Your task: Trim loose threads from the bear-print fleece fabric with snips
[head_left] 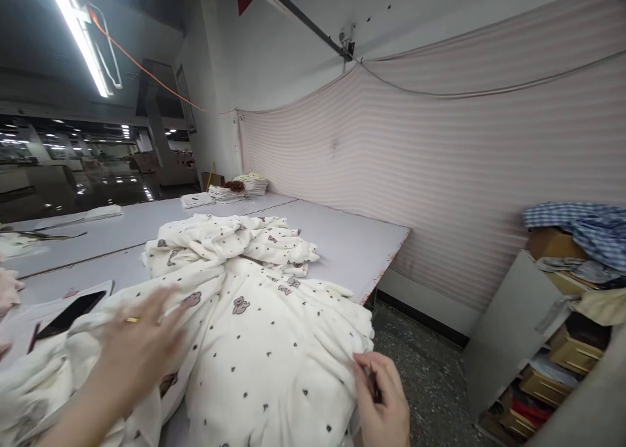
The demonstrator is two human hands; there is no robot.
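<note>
A heap of cream fabric (254,317) printed with small grey bears and hearts lies on the grey cutting table (342,238). My left hand (141,343) hovers over or rests on the left part of the fabric, fingers stretched out, blurred by motion, with a ring on one finger. My right hand (384,401) is at the lower right edge of the fabric, fingers pinched on the cloth's edge, with a small dark thing between them that I cannot name.
A black phone (71,313) lies on the table at the left. Folded fabric stacks (239,187) sit at the far end. A striped pink curtain (440,173) hangs behind. Shelves with boxes and blue checked cloth (581,229) stand at the right.
</note>
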